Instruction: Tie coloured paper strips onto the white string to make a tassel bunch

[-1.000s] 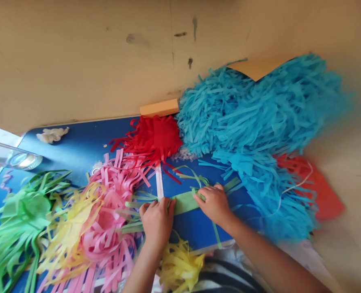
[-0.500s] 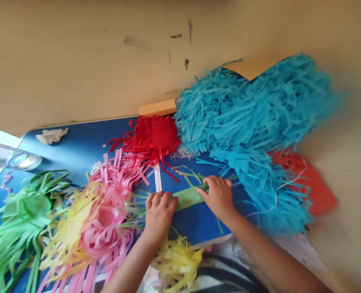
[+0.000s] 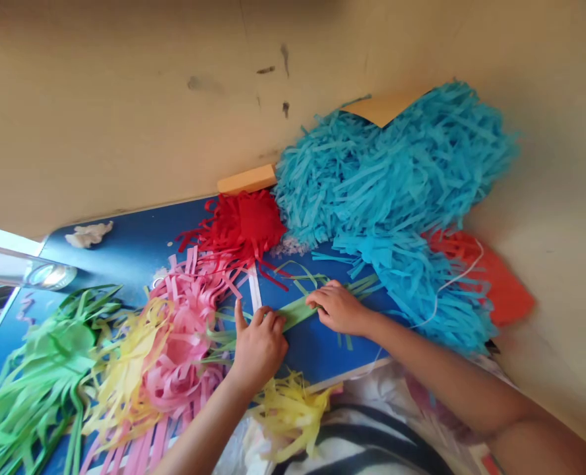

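Across the blue table lies a light green fringed tissue paper (image 3: 297, 313), its uncut middle stretched between my hands and its cut strips spreading at both ends. My left hand (image 3: 259, 344) grips the left end, with one finger lifted and the others curled down on it. At the other end, my right hand (image 3: 338, 309) has its fingers bent and closed on the paper. Some green strips stick out past the right fingers. Close to my left wrist is a yellow fringed paper (image 3: 295, 415) at the table's front edge, partly over my lap.
Bright blue fringed paper (image 3: 387, 171) is heaped against the wall. Red (image 3: 248, 221), pink (image 3: 181, 356), yellow (image 3: 129, 363) and green (image 3: 50, 363) fringed papers lie leftward. An orange sheet (image 3: 501, 284) with white string (image 3: 439, 297) sits right. A metal-rimmed container (image 3: 50, 274) stands far left.
My right hand has turned and shifted slightly left along the green paper. A finger of my left hand has lifted. The whole view has swung a little to the right.
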Available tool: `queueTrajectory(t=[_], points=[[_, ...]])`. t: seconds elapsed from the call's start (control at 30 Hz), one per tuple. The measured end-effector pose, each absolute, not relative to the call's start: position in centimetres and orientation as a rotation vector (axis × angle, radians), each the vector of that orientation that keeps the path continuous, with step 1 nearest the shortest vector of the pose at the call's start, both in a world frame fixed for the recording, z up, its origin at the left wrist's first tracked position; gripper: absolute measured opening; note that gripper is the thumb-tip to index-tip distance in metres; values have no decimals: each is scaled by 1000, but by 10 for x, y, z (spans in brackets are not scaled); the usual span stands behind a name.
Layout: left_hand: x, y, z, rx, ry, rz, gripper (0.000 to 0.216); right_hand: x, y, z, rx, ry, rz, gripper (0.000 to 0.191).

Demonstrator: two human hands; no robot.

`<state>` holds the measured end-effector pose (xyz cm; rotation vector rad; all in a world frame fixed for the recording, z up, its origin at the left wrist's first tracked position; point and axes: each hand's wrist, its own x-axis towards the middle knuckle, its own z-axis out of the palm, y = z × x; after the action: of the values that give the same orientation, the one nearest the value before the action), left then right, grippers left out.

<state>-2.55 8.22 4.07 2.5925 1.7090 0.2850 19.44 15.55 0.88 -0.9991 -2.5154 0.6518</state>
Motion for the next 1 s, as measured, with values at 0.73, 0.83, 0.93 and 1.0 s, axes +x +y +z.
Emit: queueTrajectory(t=[0.73,0.83,0.93,1.0], points=[[-41,102,26,2313,1958,428,32,171,170,17,-1466,-2558,435,22],[-40,105,28,2335,1969,311,34,169,171,13,-1476,-2551,434,21],[-42,108,29,2347,1945,225,31,172,176,9,-1482,-2540,442,21],[-44,108,30,2361,1961,256,20,176,180,10,-1500,-2518,443,20]])
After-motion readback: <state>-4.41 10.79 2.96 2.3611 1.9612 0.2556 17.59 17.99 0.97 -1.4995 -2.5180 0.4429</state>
